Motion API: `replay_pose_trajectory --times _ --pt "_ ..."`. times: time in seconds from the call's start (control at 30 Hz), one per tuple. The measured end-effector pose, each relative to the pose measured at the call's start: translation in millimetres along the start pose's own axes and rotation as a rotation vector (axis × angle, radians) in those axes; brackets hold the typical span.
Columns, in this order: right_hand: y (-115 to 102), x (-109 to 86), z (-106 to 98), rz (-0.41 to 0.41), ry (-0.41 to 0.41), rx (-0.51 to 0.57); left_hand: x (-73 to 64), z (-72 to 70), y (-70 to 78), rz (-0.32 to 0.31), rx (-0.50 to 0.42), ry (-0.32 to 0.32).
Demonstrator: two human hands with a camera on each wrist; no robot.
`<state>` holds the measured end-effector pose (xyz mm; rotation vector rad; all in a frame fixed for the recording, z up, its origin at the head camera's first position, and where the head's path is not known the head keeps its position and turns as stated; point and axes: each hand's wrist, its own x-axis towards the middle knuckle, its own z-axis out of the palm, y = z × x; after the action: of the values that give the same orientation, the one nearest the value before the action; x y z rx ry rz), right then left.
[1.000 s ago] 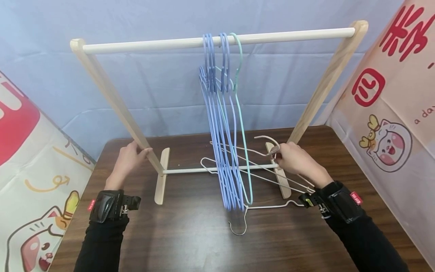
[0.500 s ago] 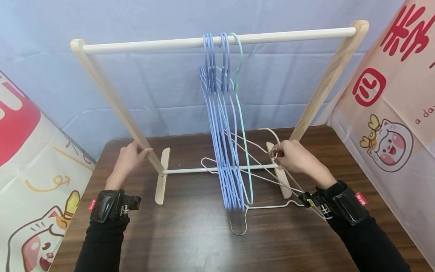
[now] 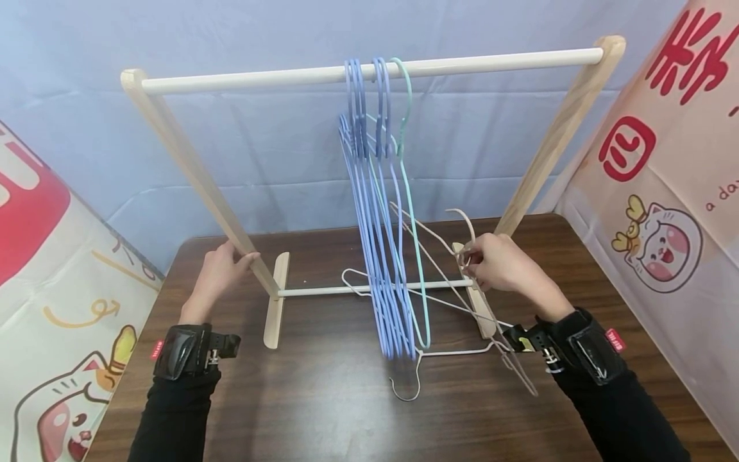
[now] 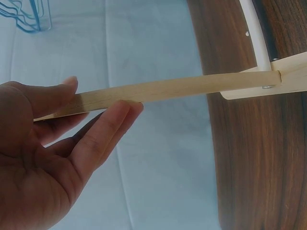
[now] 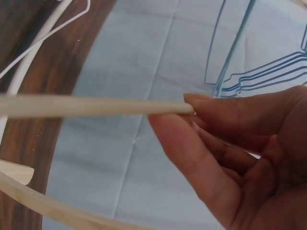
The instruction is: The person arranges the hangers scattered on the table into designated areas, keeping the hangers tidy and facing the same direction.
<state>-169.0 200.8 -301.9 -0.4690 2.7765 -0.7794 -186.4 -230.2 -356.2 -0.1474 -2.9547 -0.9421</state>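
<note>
A wooden rack with a white top bar (image 3: 242,79) stands on the table. My left hand (image 3: 216,279) holds its left post (image 3: 190,163) low down; in the left wrist view the thumb lies on one side of the post (image 4: 172,88) and the fingers on the other. At the right post's foot, my right hand (image 3: 508,263) pinches a beige clothes hanger (image 3: 469,222) just below its hook. Thumb and index finger grip the beige hanger (image 5: 96,106) in the right wrist view. Several blue hangers (image 3: 362,109) and a mint green one (image 3: 409,96) hang from the top bar.
A white hanger (image 3: 456,353) lies on the brown table (image 3: 312,410), partly under the hanging ones, its metal hook pointing forward. The rack's lower white bar (image 3: 323,290) joins the two feet. A pale blue cloth (image 3: 271,141) hangs behind, with printed banners (image 3: 670,192) at both sides.
The beige hanger has turned in my right hand: its left end has risen and its other end has swung down and forward. My left hand keeps its hold on the post.
</note>
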Motion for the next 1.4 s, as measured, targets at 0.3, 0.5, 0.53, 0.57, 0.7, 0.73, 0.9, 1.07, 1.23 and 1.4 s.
replay_pose_trajectory --times 0.3,0.5,0.53,0.57,0.7,0.73,0.9,1.07,1.23,1.4 --pt "-8.9 -3.2 -7.8 -0.014 0.027 0.043 0.6 0.2 -0.2 -0.006 0.009 0.0" --pt "-13.0 -2.8 -13.6 -0.024 0.043 0.033 0.2 0.5 -0.3 -0.003 0.007 0.007" --pt "-13.9 -2.7 -14.8 -0.024 0.044 0.032 0.1 0.5 -0.2 -0.003 0.007 0.006" --pt "-15.1 -2.7 -16.0 -0.024 0.044 0.037 0.2 0.5 -0.2 -0.003 0.007 0.007" --pt "-19.9 -2.9 -21.8 -0.018 0.049 0.05 0.4 0.5 -0.3 -0.001 0.004 0.006" --pt "-21.4 -3.0 -23.5 -0.017 0.05 0.054 0.5 0.6 -0.4 -0.002 0.004 0.006" --pt "-29.8 -3.4 -32.5 -0.022 0.06 0.038 0.6 0.9 -0.5 -0.003 0.004 0.002" --pt "-40.9 -2.5 -42.1 -0.045 0.064 -0.015 0.4 1.0 0.0 -0.015 0.003 -0.002" --pt "-52.2 -0.7 -50.0 -0.047 0.068 -0.007 -0.1 0.7 1.0 -0.019 -0.003 -0.002" --pt "-60.5 2.4 -54.9 -0.058 0.079 0.001 0.3 1.1 0.7 -0.02 -0.003 -0.003"
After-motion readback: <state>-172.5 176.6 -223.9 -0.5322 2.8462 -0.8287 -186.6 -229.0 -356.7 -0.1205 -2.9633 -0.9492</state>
